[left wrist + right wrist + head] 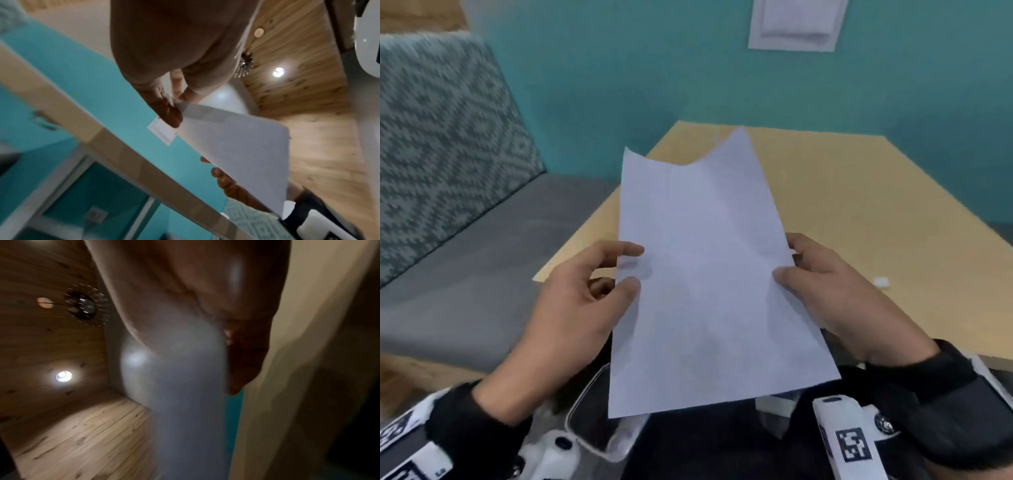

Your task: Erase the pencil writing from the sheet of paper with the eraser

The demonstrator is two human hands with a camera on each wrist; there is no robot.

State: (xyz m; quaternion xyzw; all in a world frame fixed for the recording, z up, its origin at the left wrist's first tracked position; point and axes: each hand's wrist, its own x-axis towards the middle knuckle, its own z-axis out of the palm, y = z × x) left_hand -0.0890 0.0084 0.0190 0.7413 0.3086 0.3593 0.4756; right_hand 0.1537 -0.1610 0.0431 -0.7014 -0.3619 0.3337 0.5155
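Both hands are raised in front of the person, above the near edge of the table point(859, 212), with the sheet of paper point(705, 274) held up between them, off the tabletop. The left hand point(582, 301) pinches the sheet's left edge, thumb on the upper face and fingers curled underneath. The right hand point(835, 291) grips the right edge the same way, its thumb lying across the paper and the other fingers tucked behind. The sheet tilts away from the person and its far edge sags in the middle, so the two far corners stand up. Any pencil writing on it is too faint to make out.

The small white eraser point(881, 282) lies on the table, to the right of the right hand and apart from it (only the head view shows it).

The left wrist view looks up from below: it shows the paper's underside point(242, 155), the left fingers point(168, 112) against it, and the right hand's fingertips point(224, 180) under the opposite edge. The right wrist view is blurred and dim; the palm point(185, 288) and the pale sheet point(180, 386) fill it, with a wooden ceiling point(51, 345) behind.
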